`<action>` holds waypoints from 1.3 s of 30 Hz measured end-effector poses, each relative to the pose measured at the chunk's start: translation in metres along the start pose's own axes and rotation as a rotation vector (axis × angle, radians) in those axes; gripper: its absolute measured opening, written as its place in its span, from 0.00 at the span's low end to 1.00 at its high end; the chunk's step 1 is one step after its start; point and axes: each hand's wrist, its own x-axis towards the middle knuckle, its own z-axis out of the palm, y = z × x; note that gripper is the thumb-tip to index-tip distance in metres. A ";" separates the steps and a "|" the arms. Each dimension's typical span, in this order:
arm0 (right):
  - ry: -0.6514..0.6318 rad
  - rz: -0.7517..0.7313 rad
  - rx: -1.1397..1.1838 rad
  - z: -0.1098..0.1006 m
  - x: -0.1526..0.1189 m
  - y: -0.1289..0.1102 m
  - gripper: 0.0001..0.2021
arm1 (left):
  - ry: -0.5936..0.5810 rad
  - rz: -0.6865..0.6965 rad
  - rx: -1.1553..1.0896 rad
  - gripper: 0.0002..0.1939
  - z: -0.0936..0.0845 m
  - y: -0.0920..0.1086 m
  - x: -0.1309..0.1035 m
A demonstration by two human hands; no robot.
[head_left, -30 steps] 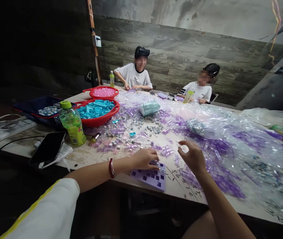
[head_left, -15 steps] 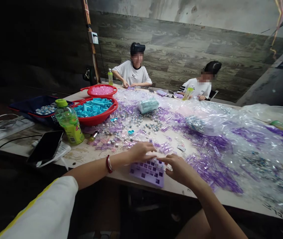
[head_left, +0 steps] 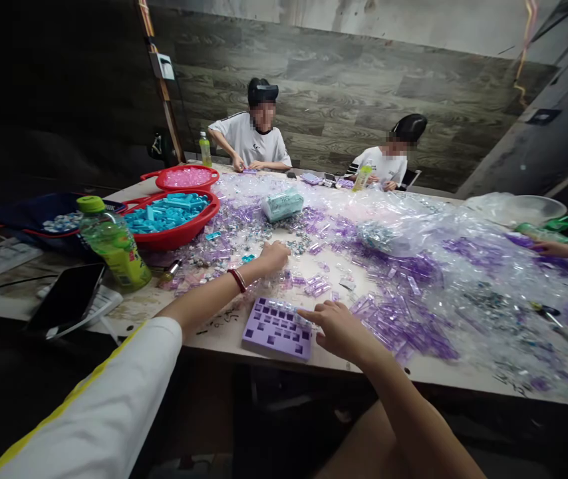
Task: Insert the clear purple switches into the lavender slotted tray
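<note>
- Tray (head_left: 284, 344): smooth, matte purple slab with rows of square holes, flat at the worktop's (head_left: 346, 267) near edge; clear, glossy blocks along its far side.
- Right hand (head_left: 338, 326): index finger straight, thumb apart, the tip at the tray's far right corner.
- Left hand (head_left: 275, 258): fingers curled above scattered pieces beyond the tray; whether it pinches anything cannot be told.
- Purple pieces (head_left: 414, 326): translucent, oblong, heaped right.
- Film (head_left: 424, 219): clear, crinkled plastic.
- Basin (head_left: 211, 216): red, round-rimmed, filled with opaque blue bars (head_left: 169, 211).

Left sleeve (head_left: 119, 386) is kinda baggy, white with a bright yellow stripe (head_left: 82, 378) along it, plus there's a red bracelet (head_left: 238, 280).
</note>
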 end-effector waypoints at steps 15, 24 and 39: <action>0.239 -0.039 0.197 -0.011 -0.004 0.013 0.19 | 0.005 0.509 -0.639 0.04 -0.031 0.030 -0.082; 0.207 0.002 0.255 -0.004 0.005 0.012 0.12 | -0.004 0.590 -0.615 0.08 -0.015 0.032 -0.126; 0.186 -0.032 0.276 0.004 0.013 0.010 0.13 | 0.112 0.646 -0.289 0.13 -0.011 0.038 -0.132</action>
